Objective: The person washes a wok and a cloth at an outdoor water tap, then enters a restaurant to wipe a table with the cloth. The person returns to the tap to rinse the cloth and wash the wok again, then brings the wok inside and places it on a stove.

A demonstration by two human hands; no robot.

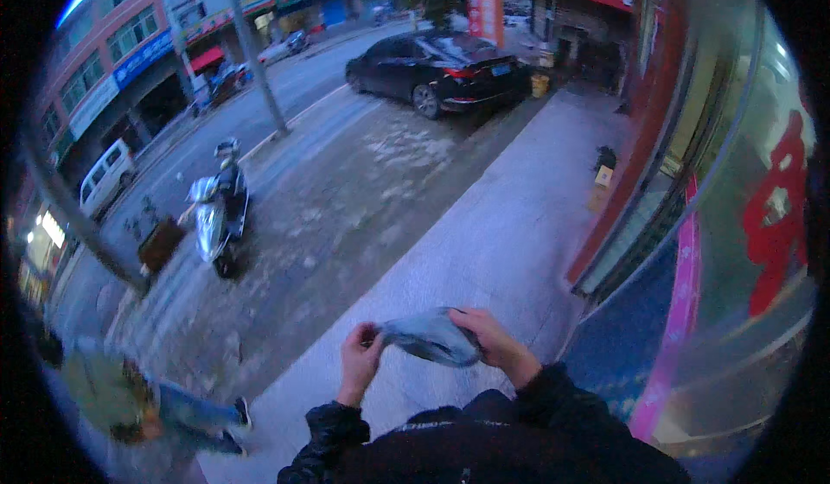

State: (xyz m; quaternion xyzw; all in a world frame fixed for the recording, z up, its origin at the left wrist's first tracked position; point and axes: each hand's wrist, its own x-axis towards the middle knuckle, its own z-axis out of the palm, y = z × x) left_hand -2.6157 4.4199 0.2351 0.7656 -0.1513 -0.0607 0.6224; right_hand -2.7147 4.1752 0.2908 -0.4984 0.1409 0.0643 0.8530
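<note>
Between my two hands stretches a crumpled, pale grey-blue item (431, 338), soft and thin like a bag or cloth; blur hides its exact kind. My left hand (363, 352) pinches its left end between thumb and fingers. At the opposite end, my right hand (494, 340) grips the upper edge, fingers partly hidden behind it. The item hangs in front of my dark jacket (480, 445), above the pale pavement (480, 238).
On my left walks a person (123, 393) in jeans. A scooter (220, 215) and a black car (444, 72) are parked beyond the pavement's edge. Glass shopfront doors (648, 225) line my right, near a small box (604, 175). A pole (253, 50) rises at the roadside.
</note>
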